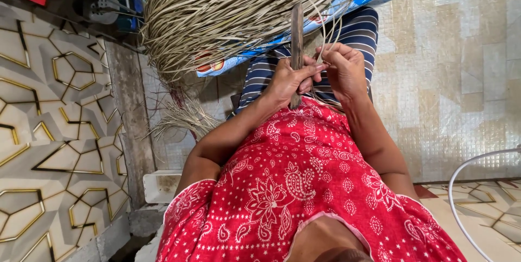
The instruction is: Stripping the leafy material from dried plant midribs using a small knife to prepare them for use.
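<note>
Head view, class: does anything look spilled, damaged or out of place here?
Yes: a small tuft of dry strips lies loose on the floor, apart from the main bundle. The left hand and right hand work normally.

To your left the floor is laid with cream tiles patterned in gold and dark angular lines (59, 131), edged by a worn grey concrete strip (130, 115). On your right lies a pale woven plastic mat in beige and white checks (461, 77). A thin white cable (461, 186) curves across the lower right corner. Daylight is soft and even.
</note>
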